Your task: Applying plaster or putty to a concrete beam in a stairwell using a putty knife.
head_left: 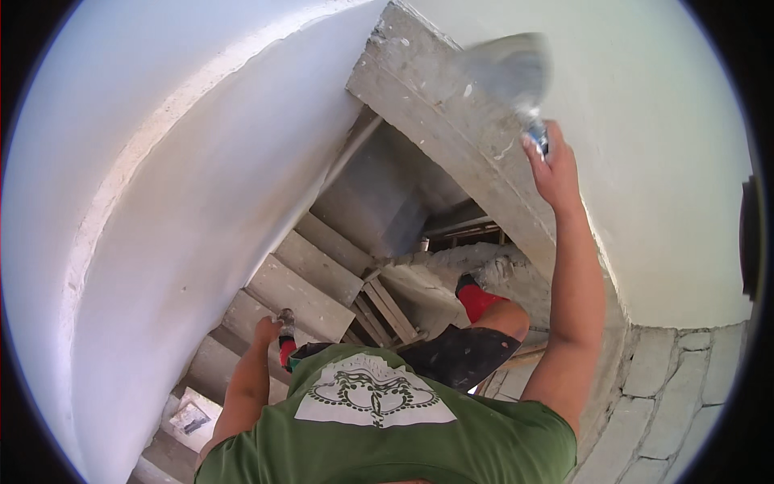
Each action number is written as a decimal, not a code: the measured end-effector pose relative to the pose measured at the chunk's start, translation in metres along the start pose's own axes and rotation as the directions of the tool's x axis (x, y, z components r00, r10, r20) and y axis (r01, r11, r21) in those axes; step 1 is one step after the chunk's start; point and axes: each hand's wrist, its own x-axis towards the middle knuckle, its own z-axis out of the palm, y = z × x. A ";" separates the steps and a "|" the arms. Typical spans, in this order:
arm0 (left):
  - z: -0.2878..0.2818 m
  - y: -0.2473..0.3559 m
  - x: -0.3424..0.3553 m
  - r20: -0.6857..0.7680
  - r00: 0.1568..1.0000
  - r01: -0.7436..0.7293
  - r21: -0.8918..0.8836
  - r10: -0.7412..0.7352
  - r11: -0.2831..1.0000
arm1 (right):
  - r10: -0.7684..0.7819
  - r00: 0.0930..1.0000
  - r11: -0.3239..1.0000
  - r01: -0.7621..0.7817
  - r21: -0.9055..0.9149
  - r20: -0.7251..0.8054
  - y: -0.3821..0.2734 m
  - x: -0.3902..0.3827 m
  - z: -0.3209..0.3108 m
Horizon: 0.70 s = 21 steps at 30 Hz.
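Green cloth of my shirt (387, 448) lies nearest, below the concrete beam (443, 117). My right hand (558, 173) has its fingers clenched on a scraper (509, 73) by its handle, probably for reach, the blurred blade over the beam's upper part. My left hand (266, 329), below the beam, curls beside my shoe (286, 317); I cannot tell whether it grips anything. Steps (298, 294) lie below-left of the beam.

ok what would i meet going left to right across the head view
White square piece, left hand, wooden frame, right hand gripping a broad-bladed tool, dark object at the right rim.
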 end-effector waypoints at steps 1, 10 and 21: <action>0.003 -0.017 0.001 0.017 0.998 0.054 0.093 -0.056 0.994 | 0.046 0.988 0.995 -0.032 0.098 -0.150 -0.005 0.010 0.004; 0.012 -0.002 -0.001 -0.074 0.997 0.031 -0.032 -0.034 0.999 | -0.099 0.984 0.995 0.100 -0.003 -0.148 -0.020 0.038 -0.039; 0.008 0.002 0.007 0.001 0.999 0.033 -0.028 -0.033 0.999 | -0.091 0.963 0.994 0.072 -0.086 -0.254 0.000 0.037 -0.007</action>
